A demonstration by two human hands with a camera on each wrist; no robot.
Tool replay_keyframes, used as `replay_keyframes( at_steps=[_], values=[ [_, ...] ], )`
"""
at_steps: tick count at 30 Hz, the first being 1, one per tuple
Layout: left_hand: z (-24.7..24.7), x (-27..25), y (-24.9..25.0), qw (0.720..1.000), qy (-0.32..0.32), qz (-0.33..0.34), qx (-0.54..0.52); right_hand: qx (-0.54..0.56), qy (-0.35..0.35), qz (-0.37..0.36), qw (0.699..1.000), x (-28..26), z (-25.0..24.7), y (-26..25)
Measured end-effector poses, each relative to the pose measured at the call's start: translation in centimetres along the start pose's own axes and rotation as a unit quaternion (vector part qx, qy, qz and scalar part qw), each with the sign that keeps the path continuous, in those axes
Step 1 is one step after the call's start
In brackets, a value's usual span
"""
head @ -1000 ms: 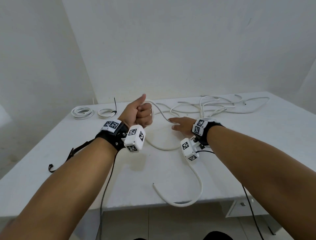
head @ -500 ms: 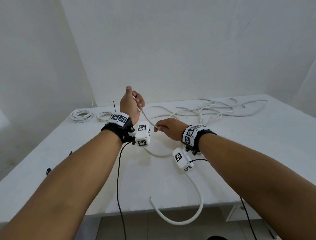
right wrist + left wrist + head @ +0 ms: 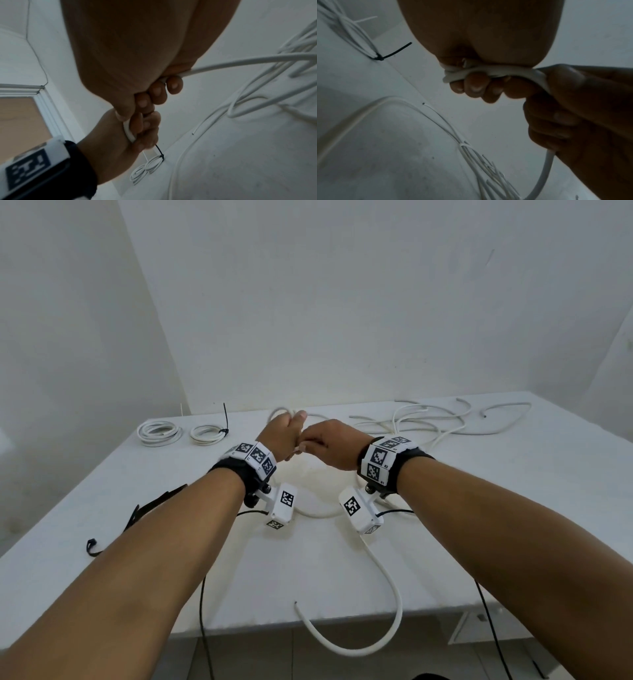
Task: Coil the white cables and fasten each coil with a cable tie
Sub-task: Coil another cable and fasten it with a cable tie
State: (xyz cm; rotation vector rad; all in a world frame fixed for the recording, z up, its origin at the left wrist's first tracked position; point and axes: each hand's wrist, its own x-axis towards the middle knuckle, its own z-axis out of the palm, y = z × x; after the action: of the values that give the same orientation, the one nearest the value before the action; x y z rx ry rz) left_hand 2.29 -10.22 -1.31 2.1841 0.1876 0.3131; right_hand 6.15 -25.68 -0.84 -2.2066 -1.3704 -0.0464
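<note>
Both hands meet above the table (image 3: 479,508), knuckles almost touching. The left hand (image 3: 282,436) is closed tight, its fingers (image 3: 476,86) curled round a couple of turns of the white cable (image 3: 488,71), thumb on top. The right hand (image 3: 334,446) is closed on the same cable just beside the left fingers; its fingers (image 3: 157,93) wrap it, and the cable runs out past the little finger toward the loose cables (image 3: 442,419) lying well beyond the right fingertips. Below the hands the cable loops down and its free end (image 3: 346,642) hangs over the near table edge. Far left of the left fingers lie two finished coils (image 3: 159,433), one bound with a black tie (image 3: 225,422).
</note>
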Motion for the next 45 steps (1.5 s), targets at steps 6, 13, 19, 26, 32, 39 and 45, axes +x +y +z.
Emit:
replay_keyframes(
  at_steps=[6, 13, 19, 26, 32, 39, 45],
  values=[
    [-1.0, -1.2, 1.0, 0.991, -0.136, -0.017, 0.012, 0.061, 0.072, 0.018, 0.995, 0.2, -1.2, 0.3],
    [-1.6, -2.6, 1.2, 0.944, -0.221, -0.063, -0.238, 0.108, 0.117, 0.022, 0.987, 0.6, -3.4, 0.5],
    [-2.7, -3.0, 1.0, 0.894, -0.278, -0.039, -0.350, 0.126, 0.159, 0.034, 0.979, 0.7, -3.8, 0.9],
    [-4.0, -3.9, 2.2, 0.827, -0.253, 0.001, -0.503, 0.143, 0.165, 0.048, 0.975, -0.1, -1.0, 0.5],
    [-4.0, -4.5, 3.4, 0.779, -0.234, 0.028, -0.580, 0.284, 0.166, 0.084, 0.941, 0.2, 0.2, -1.7],
    [-4.7, -4.6, 2.8, 0.823, -0.230, 0.007, -0.520, 0.254, 0.155, 0.078, 0.952, 0.3, -0.2, -2.7],
    [-3.9, -5.0, 2.7, 0.875, -0.176, -0.029, -0.450, 0.108, 0.184, 0.060, 0.975, 0.3, 0.3, -2.5]
  ],
)
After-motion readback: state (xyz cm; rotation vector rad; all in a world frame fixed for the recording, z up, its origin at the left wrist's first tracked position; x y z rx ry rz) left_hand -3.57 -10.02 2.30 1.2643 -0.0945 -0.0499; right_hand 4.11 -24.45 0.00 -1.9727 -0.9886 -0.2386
